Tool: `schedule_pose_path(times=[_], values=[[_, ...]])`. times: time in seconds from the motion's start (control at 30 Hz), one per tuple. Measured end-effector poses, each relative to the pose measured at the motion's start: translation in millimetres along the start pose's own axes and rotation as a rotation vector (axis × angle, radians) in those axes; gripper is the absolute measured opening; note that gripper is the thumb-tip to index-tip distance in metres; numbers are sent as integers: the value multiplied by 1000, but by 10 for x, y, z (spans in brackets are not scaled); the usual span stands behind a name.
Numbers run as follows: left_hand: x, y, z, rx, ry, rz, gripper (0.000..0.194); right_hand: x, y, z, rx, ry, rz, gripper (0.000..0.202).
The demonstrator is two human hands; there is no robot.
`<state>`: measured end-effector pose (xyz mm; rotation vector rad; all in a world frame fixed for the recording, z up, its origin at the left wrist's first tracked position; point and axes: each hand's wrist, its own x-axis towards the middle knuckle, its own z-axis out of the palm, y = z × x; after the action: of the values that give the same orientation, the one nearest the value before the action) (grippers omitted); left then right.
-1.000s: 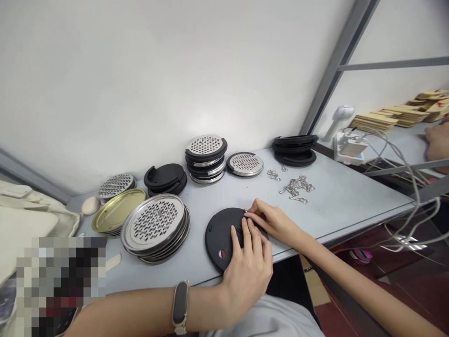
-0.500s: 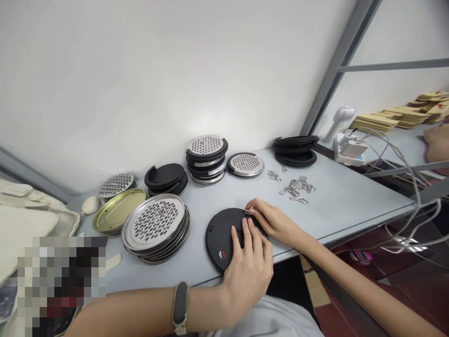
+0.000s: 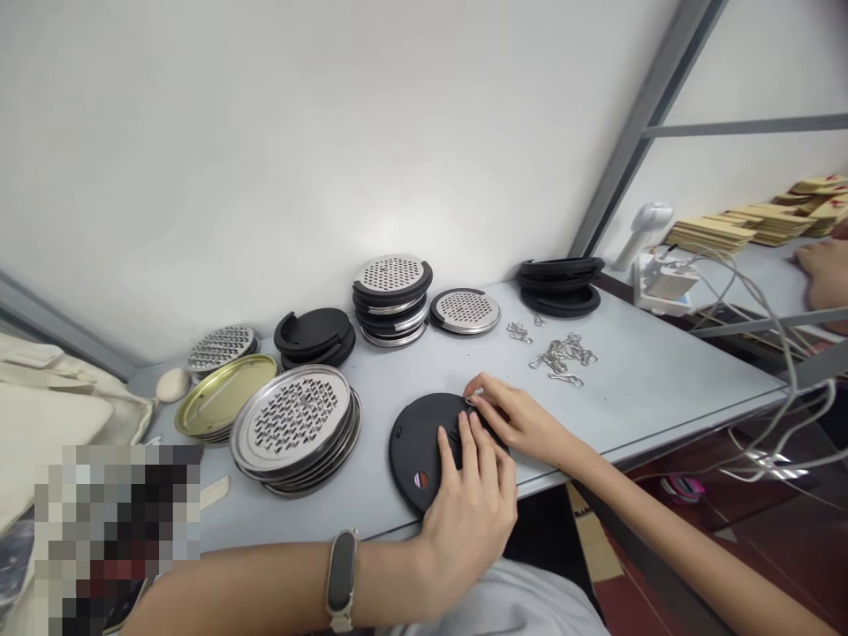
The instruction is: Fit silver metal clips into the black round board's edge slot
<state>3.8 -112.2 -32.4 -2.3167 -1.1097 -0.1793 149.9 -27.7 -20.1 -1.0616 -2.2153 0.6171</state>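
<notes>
A round black disc [image 3: 417,433] lies at the table's front edge, with a small oval sticker on it. My left hand [image 3: 470,495] rests on the disc's right part, fingers extended and spread a little. At the disc's upper right rim, my right hand [image 3: 507,415] pinches a small metal hook [image 3: 469,401], mostly covered by the fingers. Several loose metal hooks [image 3: 564,353] lie behind my right hand. Left of the disc stands a stack of round metal graters [image 3: 301,420].
Behind stand a mixed grater stack [image 3: 392,276], a single grater [image 3: 465,310], black holders [image 3: 314,331] and more black holders [image 3: 558,287]. Gold lids [image 3: 225,397] lie left. A charger with cables [image 3: 669,281] and another person's hand [image 3: 821,265] are at right.
My hands hold almost the same pose on the disc. At the far right, the other person's hand has shifted slightly.
</notes>
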Motion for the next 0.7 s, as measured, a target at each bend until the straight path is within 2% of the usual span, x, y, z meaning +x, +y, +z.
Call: schedule_pose_path(times=[0.7], values=[[5,-7,4,-6,-1,7,43,26,31,-4,96,-40,69,18]])
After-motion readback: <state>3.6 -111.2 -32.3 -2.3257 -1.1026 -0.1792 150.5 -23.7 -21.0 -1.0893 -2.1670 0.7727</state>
